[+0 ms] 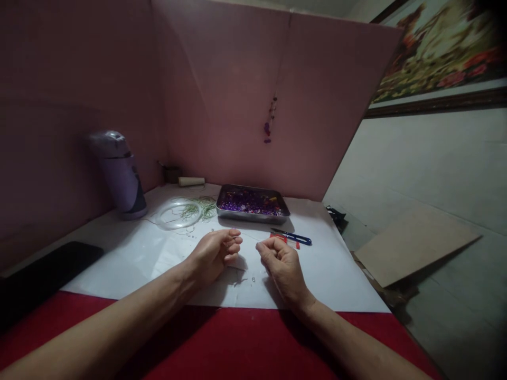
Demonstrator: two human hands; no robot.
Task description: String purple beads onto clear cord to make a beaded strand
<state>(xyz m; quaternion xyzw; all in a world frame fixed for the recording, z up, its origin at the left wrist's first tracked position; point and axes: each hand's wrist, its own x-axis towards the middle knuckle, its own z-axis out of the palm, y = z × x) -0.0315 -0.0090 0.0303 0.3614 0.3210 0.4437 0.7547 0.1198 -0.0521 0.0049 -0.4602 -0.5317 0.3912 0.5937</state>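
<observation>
Over the white paper, my left hand (216, 254) has its fingers curled together, palm partly up, around something too small to make out. To its right, my right hand (283, 264) is pinched at thumb and forefinger, and what it grips is also too fine to tell. A faint thin line shows between the two hands. Behind them sits a metal tray (253, 217) of purple beads (249, 201). Dark blue thread snips (297, 237) lie just beyond my right hand, over small red pieces (298, 245).
A coil of clear line (174, 214) and green threads (206, 207) lie left of the tray. A purple bottle (124, 182) stands at the left, near a black object (59, 264). A beaded strand (268, 129) hangs against the pink panel (222, 105). Cardboard (415, 245) is at the right.
</observation>
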